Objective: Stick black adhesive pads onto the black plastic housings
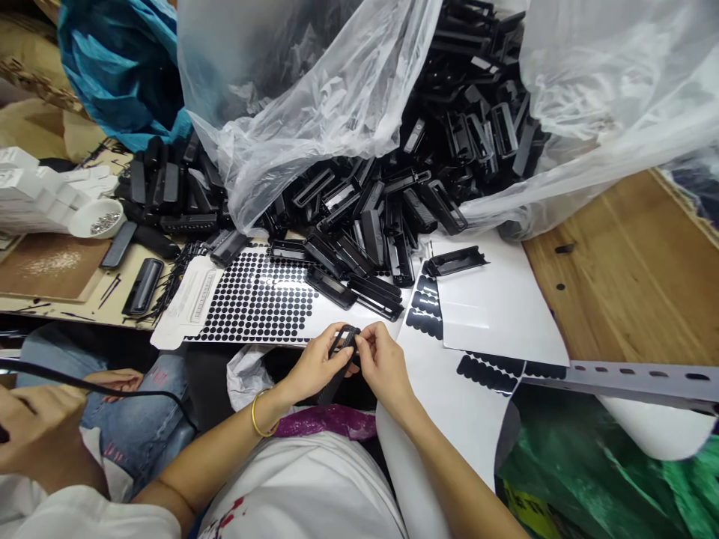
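My left hand point(320, 363) is closed around a long black plastic casing point(349, 337) with a ribbed surface, held at the table's front edge. My right hand point(382, 363) pinches at the casing's far end; its fingertips hide whether something small is between them. Just beyond lies a sheet of round black stickers point(258, 299), partly peeled. To the right, a white backing sheet point(449, 404) with rows of black oblong stickers point(488, 372) hangs over the edge. More black casings point(374, 296) are heaped on the table in front of my hands.
Clear plastic bags point(314, 97) spill black casings at the back. On the left are a white bowl of small metal parts point(98, 218), white boxes point(34, 191) and a co-worker's hand point(45, 427) with a black cable point(112, 385). A metal rail point(634, 382) stands right.
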Demonstrator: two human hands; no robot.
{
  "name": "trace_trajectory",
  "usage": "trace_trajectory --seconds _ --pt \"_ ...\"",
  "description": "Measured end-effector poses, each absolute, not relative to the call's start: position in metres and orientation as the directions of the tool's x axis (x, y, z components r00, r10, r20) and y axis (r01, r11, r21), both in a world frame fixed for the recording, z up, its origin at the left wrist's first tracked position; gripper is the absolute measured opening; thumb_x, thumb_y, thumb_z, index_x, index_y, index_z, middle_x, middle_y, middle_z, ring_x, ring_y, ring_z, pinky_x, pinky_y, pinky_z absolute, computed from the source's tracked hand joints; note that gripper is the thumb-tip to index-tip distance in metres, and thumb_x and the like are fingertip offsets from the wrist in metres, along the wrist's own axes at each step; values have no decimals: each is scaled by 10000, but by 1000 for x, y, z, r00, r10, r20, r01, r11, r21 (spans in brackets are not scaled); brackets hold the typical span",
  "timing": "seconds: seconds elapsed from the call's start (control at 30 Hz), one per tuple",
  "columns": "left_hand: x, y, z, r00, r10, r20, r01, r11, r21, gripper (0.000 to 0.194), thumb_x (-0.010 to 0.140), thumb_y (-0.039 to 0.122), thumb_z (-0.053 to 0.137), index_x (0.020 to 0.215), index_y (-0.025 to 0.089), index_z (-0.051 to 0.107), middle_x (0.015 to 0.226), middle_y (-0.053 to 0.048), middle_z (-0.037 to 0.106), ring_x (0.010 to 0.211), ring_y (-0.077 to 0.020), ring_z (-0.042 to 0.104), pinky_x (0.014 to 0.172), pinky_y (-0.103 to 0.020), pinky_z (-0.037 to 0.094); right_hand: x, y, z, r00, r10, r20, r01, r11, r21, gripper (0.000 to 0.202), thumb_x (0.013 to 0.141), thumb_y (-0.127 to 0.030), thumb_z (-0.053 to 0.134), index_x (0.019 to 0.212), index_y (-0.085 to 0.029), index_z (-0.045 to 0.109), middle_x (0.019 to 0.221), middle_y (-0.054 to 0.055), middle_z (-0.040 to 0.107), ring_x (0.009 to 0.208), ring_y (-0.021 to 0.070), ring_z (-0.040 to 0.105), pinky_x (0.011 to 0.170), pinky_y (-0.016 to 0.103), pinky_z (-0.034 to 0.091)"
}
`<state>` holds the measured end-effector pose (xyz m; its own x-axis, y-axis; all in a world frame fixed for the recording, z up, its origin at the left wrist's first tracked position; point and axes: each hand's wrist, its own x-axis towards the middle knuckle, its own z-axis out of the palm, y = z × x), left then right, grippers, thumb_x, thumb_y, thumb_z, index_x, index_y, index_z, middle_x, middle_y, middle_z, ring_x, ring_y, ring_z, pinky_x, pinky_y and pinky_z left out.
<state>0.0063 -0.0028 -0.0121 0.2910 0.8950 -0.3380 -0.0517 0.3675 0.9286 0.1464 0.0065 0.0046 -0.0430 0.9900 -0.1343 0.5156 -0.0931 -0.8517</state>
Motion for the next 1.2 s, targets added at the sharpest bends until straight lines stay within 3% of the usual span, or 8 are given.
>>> trace_trajectory --seconds 0.17,0.3,0.47,0.57,0.7,0.87,1.03,1.2 --pt "-16 13 -9 430 882 -195 204 116 972 307 773 328 606 1062 226 632 958 -54 670 867 -207 618 831 -330 466 160 18 2 -12 999 -29 612 -16 -791 44 793 -253 445 821 -232 417 690 -12 538 581 155 521 549 270 382" --pt "-28 55 -14 164 980 111 554 -184 812 316 750 235 625 1064 244 653 1191 -94 605 1118 -291 482 996 -460 315 150 27 0 -190 978 -86 648 59 -759 78 800 -221 428 723 -232 437 654 -6 544 613 162 527 577 273 384" --pt "-40 94 -23 100 970 220 725 -223 652 185 723 66 589 715 225 683 1157 -74 636 1160 -300 450 1021 -527 212 112 35 -3 -319 935 -155 713 129 -689 101 807 -166 443 727 -227 447 721 17 583 666 178 548 583 275 355" --pt "-50 92 -20 -35 977 212 579 -153 801 72 727 169 637 676 217 652 1079 -64 659 1123 -272 482 1037 -481 219 92 42 -5 -322 936 -141 727 149 -670 93 818 -157 455 758 -228 448 816 37 599 715 187 551 578 269 330" --pt "-55 74 -17 -193 980 -58 112 80 990 136 729 316 638 697 197 582 850 -31 649 924 -204 566 904 -345 388 77 53 -11 -304 943 -133 722 137 -678 107 817 -146 465 748 -221 433 838 50 589 741 191 547 590 271 324" --pt "-43 54 -20 -111 968 -224 -99 214 972 253 782 435 541 800 184 510 717 -12 633 696 -149 610 677 -276 468 90 57 -12 -330 932 -151 665 116 -738 123 786 -158 488 695 -222 436 662 -9 560 617 152 528 569 255 352" --pt "-27 36 -14 87 910 -406 -380 407 831 333 698 441 663 844 174 527 702 0 643 644 -138 619 607 -246 462 115 48 1 -219 969 -114 381 -23 -924 134 802 -277 466 683 -215 468 632 -21 544 582 133 508 574 253 406" --pt "-14 22 -9 228 880 -416 -462 474 750 281 724 392 671 848 170 552 710 10 640 652 -115 613 623 -228 460 122 39 9 -133 979 -154 227 -121 -966 134 775 -301 495 674 -219 462 623 -29 502 579 132 493 529 243 422"
